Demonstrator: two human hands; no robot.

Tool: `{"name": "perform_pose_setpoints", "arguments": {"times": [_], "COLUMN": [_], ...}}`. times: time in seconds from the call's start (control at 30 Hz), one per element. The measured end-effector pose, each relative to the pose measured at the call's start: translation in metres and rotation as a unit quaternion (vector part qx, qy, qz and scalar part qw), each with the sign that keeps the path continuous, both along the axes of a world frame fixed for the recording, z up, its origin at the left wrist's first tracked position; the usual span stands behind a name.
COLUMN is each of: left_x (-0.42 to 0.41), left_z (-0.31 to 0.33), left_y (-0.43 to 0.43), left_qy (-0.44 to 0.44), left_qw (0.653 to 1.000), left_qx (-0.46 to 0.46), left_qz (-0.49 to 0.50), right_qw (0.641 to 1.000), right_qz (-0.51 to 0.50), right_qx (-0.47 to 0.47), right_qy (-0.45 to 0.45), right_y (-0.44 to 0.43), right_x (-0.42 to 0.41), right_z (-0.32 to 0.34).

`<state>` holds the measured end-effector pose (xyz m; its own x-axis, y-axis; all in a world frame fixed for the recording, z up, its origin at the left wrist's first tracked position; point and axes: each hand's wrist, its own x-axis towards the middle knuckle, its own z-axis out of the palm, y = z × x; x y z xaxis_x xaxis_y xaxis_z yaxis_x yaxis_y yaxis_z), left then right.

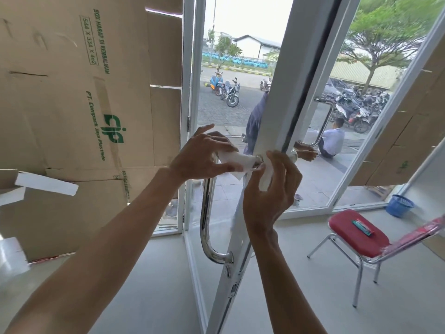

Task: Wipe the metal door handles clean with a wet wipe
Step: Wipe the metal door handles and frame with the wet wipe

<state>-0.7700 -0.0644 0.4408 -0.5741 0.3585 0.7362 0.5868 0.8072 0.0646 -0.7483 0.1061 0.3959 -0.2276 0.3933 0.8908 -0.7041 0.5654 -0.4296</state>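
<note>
Head camera looks forward and down, close on door handle point(204, 220).

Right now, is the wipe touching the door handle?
Touching. The head view shows the wipe wrapped over the top arm of the door handle, gripped there by the left hand, with the right hand holding its other end.

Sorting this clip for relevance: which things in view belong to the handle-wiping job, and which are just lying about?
Part of the job: wet wipe, held by left hand and right hand at the top of the inner door handle; outer door handle behind the glass.
Just lying about: red chair with a small pack on its seat; blue basket; cardboard over the window.
</note>
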Motion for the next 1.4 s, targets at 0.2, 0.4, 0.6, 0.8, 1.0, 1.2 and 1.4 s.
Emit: {"name": "perform_pose_setpoints", "arguments": {"times": [0.2,0.4,0.6,0.8,1.0,1.2,1.4], "left_x": [0.013,0.014,0.01,0.01,0.002,-0.006,-0.002], "left_z": [-0.003,0.003,0.003,-0.012,-0.01,-0.016,-0.009], "left_y": [0.021,0.002,-0.008,0.012,0.002,-0.005,0.024], "left_qy": [0.052,0.007,0.007,0.087,0.056,0.035,0.044], "left_qw": [0.997,0.999,0.999,0.994,0.995,0.992,0.988], "left_qx": [-0.027,-0.012,-0.006,-0.048,0.005,0.059,0.01], "left_qz": [-0.048,-0.043,-0.049,-0.054,-0.085,-0.106,-0.151], "right_qw": [0.994,0.979,0.972,0.97,0.976,0.983,0.985], "right_qz": [0.027,0.044,0.066,0.068,0.077,0.051,0.008], "right_qx": [-0.073,-0.104,-0.098,-0.102,-0.128,-0.109,-0.102], "right_qy": [-0.08,-0.169,-0.204,-0.209,-0.158,-0.138,-0.141], "right_y": [0.0,0.002,0.01,0.003,0.013,0.021,0.019], "right_x": [0.006,0.005,0.005,0.009,0.0,-0.007,-0.012], "right_z": [0.006,0.005,0.004,0.005,0.004,0.003,-0.001]}}
